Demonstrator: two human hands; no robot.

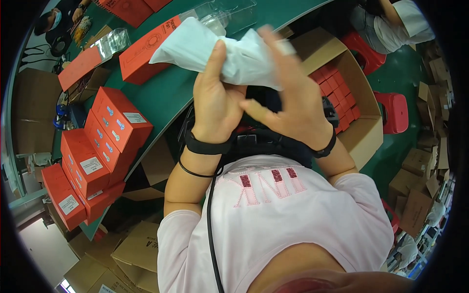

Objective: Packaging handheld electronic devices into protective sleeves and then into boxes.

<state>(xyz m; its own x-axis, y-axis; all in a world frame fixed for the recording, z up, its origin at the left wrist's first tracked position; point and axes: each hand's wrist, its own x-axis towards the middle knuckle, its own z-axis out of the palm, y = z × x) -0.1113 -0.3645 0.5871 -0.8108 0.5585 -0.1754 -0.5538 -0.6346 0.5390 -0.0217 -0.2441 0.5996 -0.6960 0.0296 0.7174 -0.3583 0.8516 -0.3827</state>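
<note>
My left hand (215,100) grips a white soft pouch (195,46) raised in front of my chest, thumb pressed on its upper face. My right hand (288,97) is at the pouch's right end, fingers spread and blurred; whether it grips the pouch I cannot tell. A black object (264,97) sits half hidden behind both hands. Both wrists wear black bands.
A green table (166,93) carries a long red box (141,53), clear plastic trays (229,12) and stacked red boxes (105,141) at its left edge. An open carton (361,97) holds several small red boxes. Red stools (393,112) and brown cartons stand around. Other people sit far left and far right.
</note>
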